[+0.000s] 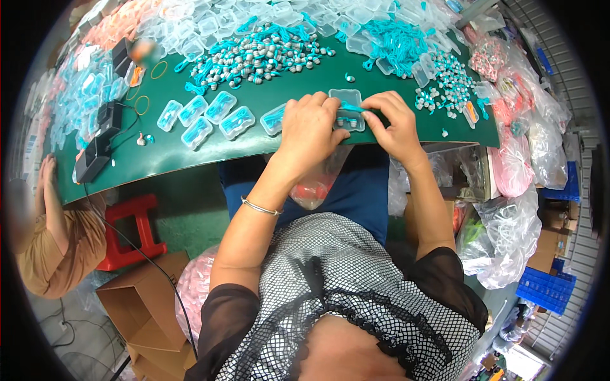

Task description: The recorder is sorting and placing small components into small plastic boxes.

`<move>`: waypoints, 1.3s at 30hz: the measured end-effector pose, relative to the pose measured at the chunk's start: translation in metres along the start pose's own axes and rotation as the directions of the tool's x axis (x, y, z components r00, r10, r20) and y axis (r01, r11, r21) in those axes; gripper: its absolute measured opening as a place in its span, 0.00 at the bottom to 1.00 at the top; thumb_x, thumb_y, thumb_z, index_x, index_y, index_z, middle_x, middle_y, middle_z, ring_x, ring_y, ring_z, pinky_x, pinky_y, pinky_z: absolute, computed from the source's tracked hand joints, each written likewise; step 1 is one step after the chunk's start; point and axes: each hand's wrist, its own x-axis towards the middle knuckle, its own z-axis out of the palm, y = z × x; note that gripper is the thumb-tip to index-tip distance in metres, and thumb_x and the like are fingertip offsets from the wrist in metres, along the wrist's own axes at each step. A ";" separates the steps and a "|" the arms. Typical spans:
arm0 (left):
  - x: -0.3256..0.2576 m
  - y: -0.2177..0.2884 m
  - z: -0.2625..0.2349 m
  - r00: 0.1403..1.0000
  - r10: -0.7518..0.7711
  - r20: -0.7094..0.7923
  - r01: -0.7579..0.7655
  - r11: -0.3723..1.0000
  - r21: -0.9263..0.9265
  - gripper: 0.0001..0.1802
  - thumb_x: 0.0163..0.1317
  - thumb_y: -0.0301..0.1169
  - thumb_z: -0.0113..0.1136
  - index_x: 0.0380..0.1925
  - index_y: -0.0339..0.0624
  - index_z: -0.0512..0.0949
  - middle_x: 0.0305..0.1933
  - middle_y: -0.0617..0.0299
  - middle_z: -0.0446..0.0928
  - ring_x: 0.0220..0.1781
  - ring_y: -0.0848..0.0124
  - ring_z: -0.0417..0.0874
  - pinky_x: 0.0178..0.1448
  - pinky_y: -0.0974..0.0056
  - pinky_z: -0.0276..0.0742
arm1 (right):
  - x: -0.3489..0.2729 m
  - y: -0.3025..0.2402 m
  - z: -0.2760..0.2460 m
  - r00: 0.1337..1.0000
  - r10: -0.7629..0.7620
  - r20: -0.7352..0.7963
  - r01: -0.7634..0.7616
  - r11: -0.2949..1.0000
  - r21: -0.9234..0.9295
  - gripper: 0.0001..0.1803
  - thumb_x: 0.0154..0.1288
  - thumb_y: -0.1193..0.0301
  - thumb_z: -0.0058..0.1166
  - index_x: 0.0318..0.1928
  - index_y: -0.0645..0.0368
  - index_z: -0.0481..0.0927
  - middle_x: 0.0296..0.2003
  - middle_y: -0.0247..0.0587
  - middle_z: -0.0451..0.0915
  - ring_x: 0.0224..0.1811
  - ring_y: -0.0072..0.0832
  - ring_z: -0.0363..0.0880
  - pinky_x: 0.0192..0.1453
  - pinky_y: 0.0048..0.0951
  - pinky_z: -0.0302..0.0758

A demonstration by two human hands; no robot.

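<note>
A small clear plastic case stands with its lid up near the table's front edge, between my hands. My left hand is closed on the case's left side, its thumb by the front edge. My right hand pinches a turquoise cord-like piece lying across the case; its exact kind is too small to tell. Some grey-and-white parts sit inside the case. Directly left of my left hand lies a closed case with turquoise contents, partly hidden by that hand.
Several filled cases lie at left. Farther back are piles of grey-and-turquoise capped pieces, turquoise cords and clear empty cases. Black boxes and rubber bands are at left. Another person's hand rests at the left edge.
</note>
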 end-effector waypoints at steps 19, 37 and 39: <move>-0.002 -0.006 0.021 0.998 -0.036 -0.048 0.037 0.999 0.019 0.22 0.39 0.37 0.75 0.37 0.44 0.80 0.39 0.54 0.81 0.45 0.54 0.82 0.45 0.48 0.72 | -0.009 -0.004 0.002 0.961 -0.195 0.196 0.242 0.936 -0.257 0.15 0.53 0.78 0.61 0.43 0.56 0.84 0.41 0.44 0.79 0.47 0.45 0.77 0.54 0.43 0.73; 0.004 0.000 0.034 0.950 -0.002 -0.312 0.030 0.996 0.084 0.51 0.27 0.41 0.82 0.59 0.48 0.70 0.49 0.57 0.71 0.53 0.57 0.72 0.49 0.53 0.65 | 0.011 0.033 0.000 0.991 0.031 0.133 -0.024 0.998 -0.054 0.10 0.60 0.79 0.60 0.42 0.66 0.78 0.37 0.45 0.78 0.36 0.34 0.78 0.43 0.31 0.75; 0.004 -0.001 0.037 0.954 0.041 -0.297 -0.007 0.993 0.115 0.42 0.28 0.42 0.81 0.51 0.49 0.76 0.44 0.61 0.73 0.51 0.60 0.73 0.49 0.54 0.64 | 0.002 0.037 -0.003 0.985 0.013 0.170 -0.009 1.000 -0.023 0.10 0.58 0.81 0.58 0.42 0.65 0.78 0.39 0.47 0.80 0.38 0.37 0.79 0.46 0.33 0.76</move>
